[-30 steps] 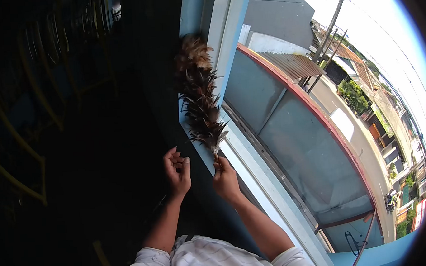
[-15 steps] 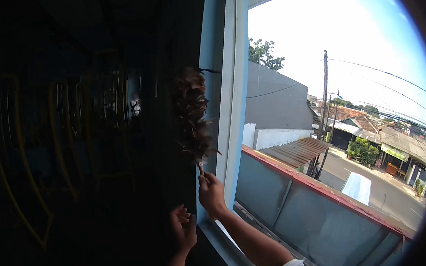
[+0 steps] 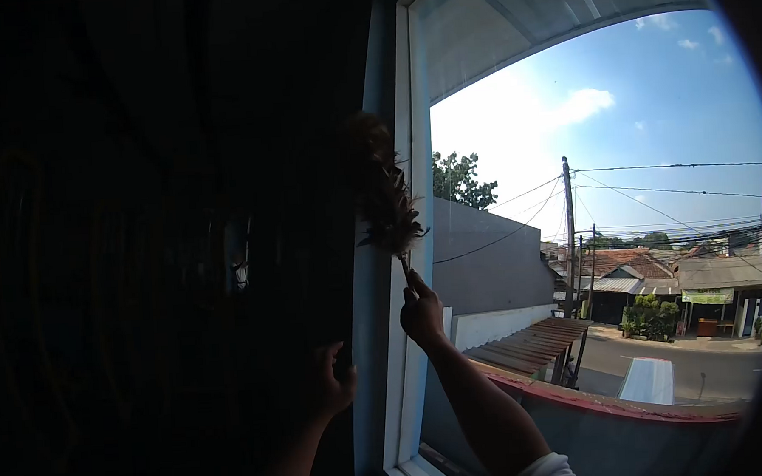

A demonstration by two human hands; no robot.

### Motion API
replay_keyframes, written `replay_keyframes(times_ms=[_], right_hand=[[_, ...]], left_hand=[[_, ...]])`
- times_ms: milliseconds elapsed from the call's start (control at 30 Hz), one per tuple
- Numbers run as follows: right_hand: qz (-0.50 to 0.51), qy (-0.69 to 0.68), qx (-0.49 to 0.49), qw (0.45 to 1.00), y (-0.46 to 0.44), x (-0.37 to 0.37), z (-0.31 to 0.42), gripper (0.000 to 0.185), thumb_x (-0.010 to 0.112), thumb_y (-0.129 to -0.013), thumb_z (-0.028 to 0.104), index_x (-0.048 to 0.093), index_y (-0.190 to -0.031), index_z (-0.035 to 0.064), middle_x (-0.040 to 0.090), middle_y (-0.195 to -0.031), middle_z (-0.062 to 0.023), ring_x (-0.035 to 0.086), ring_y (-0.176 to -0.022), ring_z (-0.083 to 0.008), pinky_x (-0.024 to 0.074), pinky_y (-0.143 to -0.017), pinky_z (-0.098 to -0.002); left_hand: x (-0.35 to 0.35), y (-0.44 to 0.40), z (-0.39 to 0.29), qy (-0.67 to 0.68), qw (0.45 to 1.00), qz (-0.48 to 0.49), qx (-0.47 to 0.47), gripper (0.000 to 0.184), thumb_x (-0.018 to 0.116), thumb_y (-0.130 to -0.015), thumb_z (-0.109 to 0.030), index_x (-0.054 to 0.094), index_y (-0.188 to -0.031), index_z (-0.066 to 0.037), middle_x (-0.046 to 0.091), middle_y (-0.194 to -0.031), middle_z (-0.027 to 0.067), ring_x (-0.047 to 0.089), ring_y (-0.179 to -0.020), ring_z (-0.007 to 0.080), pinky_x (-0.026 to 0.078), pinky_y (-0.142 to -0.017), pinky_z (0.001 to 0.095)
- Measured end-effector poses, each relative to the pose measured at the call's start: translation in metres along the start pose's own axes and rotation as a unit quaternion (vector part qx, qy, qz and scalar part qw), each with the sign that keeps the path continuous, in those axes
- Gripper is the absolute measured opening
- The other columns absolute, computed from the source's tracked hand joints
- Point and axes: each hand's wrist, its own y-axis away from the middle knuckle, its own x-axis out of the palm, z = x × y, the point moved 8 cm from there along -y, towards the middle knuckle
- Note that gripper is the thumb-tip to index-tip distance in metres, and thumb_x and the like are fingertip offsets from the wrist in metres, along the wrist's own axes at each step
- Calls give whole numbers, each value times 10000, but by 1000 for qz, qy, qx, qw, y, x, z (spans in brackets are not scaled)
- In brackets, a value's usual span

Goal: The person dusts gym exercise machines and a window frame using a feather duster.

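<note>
My right hand (image 3: 423, 311) is wrapped round the handle of a feather duster (image 3: 390, 205). The duster points upward, its dark brown feathers in front of the window frame (image 3: 408, 322); whether they touch it I cannot tell. Its upper end fades into shadow. Lower and to the left, my left hand (image 3: 336, 383) is raised beside the inner edge of the frame. Its fingers are bent and apart from the thumb, with nothing visible in them, though shadow hides part of the hand.
Beyond the window stand a grey wall (image 3: 484, 255), a rusty corrugated roof (image 3: 530, 347) and a red-topped parapet (image 3: 592, 403). A street (image 3: 599, 363) with a pale vehicle roof (image 3: 648, 381) lies below. The room at left is very dark.
My right hand and the duster have moved up and right, now overlapping the window frame. My left hand stays low at the left. The view has tilted upward, showing more sky.
</note>
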Motion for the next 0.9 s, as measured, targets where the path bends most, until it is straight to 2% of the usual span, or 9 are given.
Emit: replay_keyframes(times_ms=[67,300,500,533,567,600,633,767,900], right_hand=[[-19,-22,20,999,-18,-4,19,438,419,-932,49,393,-1369,22,458,-1358,-198,430,-1275,-301,370,-1011,-353],[39,-62,53,996,80,65,-57,498,421,-910,23,408,-1387,163,519,-1301,-189,510,-1205,-278,417,-955,-329],[-25,-61,-14,998,-12,67,0,483,482,-865,76,450,-1347,79,599,-1137,-238,601,-1043,-344,467,-860,-390],[-29,-119,-45,991,-74,61,19,496,496,-852,88,449,-1345,59,626,-1089,-226,623,-978,-348,467,-846,-387],[-38,-52,-71,995,-138,47,48,434,454,-915,73,447,-1349,52,582,-680,-67,513,-492,-144,433,-442,-306],[-29,-152,-11,988,-168,20,98,503,427,-887,20,390,-1387,63,446,-534,-6,400,-385,-109,327,-351,-272],[-49,-183,-60,980,-189,-4,143,585,406,-853,-10,317,-1425,74,422,-525,-7,397,-390,-110,306,-354,-253],[-158,45,-189,968,-245,-56,192,617,400,-810,3,345,-1418,96,470,-547,-41,405,-377,-116,321,-338,-265],[-48,134,-135,981,-193,-17,144,594,416,-754,-21,426,-1347,9,585,-621,-119,521,-433,-147,407,-387,-302]], left_hand=[[32,-32,13,-116,990,55,51,583,613,-803,-117,366,-1326,-40,464,-1181,202,527,-1044,300,445,-893,413],[89,-71,63,-117,991,51,38,806,651,-767,-144,219,-1440,-43,269,-1432,253,290,-1321,402,241,-1094,453],[157,-54,143,-126,988,62,63,841,662,-811,-237,157,-1467,-89,130,-1510,203,188,-1388,338,258,-1108,408],[131,-55,99,-100,992,70,20,718,432,-830,99,136,-1465,-59,175,-1460,302,233,-1358,406,177,-1132,439],[131,-58,98,-104,992,70,12,718,432,-830,99,136,-1465,-59,175,-1460,302,233,-1358,406,177,-1132,439],[131,-58,109,30,995,78,-50,731,493,-856,-24,113,-1476,-105,140,-1491,245,200,-1375,378,257,-1085,471],[134,-56,122,166,976,80,-112,762,553,-882,-146,90,-1487,-151,105,-1521,189,166,-1393,349,337,-1039,503],[114,-48,79,-283,947,141,-53,815,628,-846,-154,118,-1481,-128,129,-1515,199,217,-1382,348,194,-1043,632],[95,-55,58,-286,942,173,-44,835,670,-812,-155,159,-1471,-107,169,-1501,204,245,-1375,333,141,-1041,655]])
